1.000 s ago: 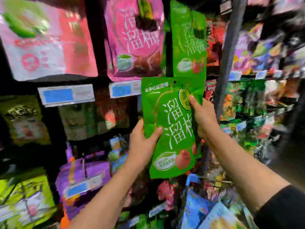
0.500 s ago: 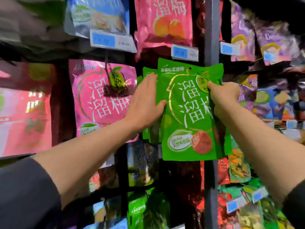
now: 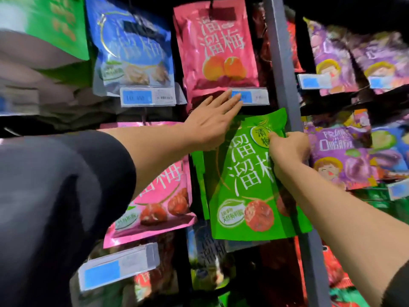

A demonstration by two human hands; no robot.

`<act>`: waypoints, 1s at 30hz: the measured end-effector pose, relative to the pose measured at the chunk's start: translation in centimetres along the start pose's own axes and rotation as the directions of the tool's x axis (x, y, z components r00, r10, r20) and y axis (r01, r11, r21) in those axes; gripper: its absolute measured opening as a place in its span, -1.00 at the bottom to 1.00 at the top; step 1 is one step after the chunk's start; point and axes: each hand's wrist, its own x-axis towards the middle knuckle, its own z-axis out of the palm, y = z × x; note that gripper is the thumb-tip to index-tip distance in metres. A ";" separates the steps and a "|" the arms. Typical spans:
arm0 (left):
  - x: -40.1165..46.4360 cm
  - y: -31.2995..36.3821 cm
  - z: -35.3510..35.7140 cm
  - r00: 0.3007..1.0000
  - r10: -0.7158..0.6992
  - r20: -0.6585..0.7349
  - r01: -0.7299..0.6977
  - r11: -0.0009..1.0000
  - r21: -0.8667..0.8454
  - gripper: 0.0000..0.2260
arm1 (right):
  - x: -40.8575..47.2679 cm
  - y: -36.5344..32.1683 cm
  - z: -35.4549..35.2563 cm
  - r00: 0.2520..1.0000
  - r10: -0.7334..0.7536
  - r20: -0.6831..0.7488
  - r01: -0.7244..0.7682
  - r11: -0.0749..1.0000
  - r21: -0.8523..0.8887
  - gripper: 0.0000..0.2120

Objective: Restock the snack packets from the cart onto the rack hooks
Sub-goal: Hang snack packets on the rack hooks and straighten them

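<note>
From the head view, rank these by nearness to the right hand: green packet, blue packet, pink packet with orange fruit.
Measured from the right hand:
1. Green packet: gripped at its upper right edge.
2. Pink packet with orange fruit: one row up, to the left.
3. Blue packet: upper row, farther left.

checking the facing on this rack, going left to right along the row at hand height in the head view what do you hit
pink packet → left hand → green packet → right hand → grey upright post → purple packet
</note>
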 end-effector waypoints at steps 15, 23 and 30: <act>0.5 -2.6 -0.6 0.991 0.133 0.022 -0.133 0.991 0.016 -0.37 | 0.0 -3.3 -0.2 0.997 0.065 -0.043 -0.066 0.997 -0.041 -0.68; 0.3 -2.5 -1.0 0.988 0.144 0.057 -0.148 0.987 0.068 -0.34 | 0.0 -2.9 0.7 0.998 0.046 -0.043 -0.052 0.990 -0.131 -0.70; 0.2 -2.5 0.0 0.989 0.138 0.049 -0.142 0.986 0.083 -0.28 | -0.1 -2.3 2.5 0.997 0.047 -0.060 -0.058 0.980 -0.191 -0.76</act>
